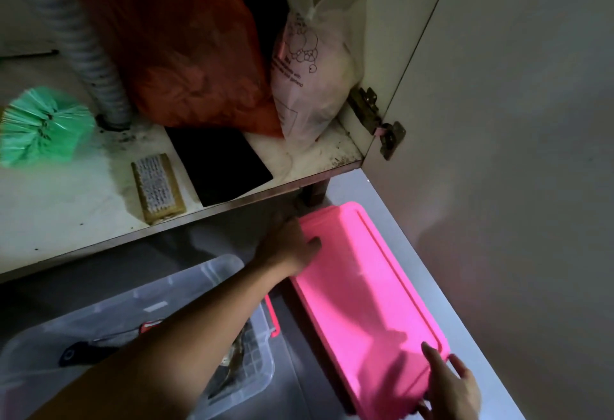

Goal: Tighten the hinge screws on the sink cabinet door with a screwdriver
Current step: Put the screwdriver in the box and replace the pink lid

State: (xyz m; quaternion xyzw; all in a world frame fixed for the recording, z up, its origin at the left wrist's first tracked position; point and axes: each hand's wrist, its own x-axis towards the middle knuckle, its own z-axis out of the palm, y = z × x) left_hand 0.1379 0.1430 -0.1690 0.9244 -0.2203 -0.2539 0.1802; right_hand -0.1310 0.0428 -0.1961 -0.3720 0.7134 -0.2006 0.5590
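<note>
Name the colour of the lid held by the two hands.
The lid is bright pink; head view.

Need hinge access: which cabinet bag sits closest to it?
The pale printed bag, beside the hinge; the red bag and green bag sit farther away.

Dim light. Stained white cabinet shelf (83,220); corrugated drain hose (96,70) rises from its back-left, grey floor (292,369) below its front edge.

Dim, grainy picture; hand shadows on the pink lid (362,290).
</note>
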